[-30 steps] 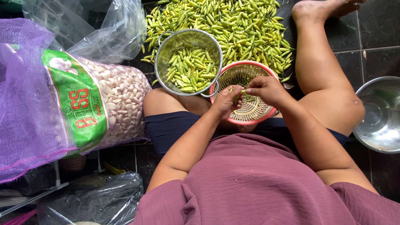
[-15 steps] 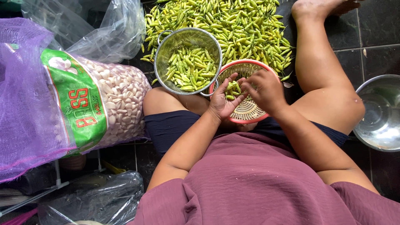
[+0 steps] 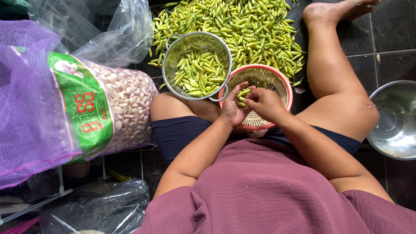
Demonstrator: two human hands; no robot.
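My left hand (image 3: 233, 108) is cupped palm-up over a red plastic basket (image 3: 282, 82) and holds a few green chilies (image 3: 242, 97). My right hand (image 3: 265, 103) is beside it, fingertips pinching at those chilies. A metal strainer (image 3: 173, 56) half full of green chilies (image 3: 197, 71) sits just left of the basket, by my left knee. A large heap of green and yellow chilies (image 3: 242, 26) lies on the dark tiled floor beyond both containers.
A purple mesh sack of garlic cloves (image 3: 125, 104) with a green label lies at the left, clear plastic bags (image 3: 108, 30) behind it. A steel bowl (image 3: 396, 121) sits at the right edge. My right leg (image 3: 333, 73) stretches along the heap.
My hands have risen from the basket's bottom to its near rim. The left hand has turned palm-up with chilies in it, and the right hand now picks at them.
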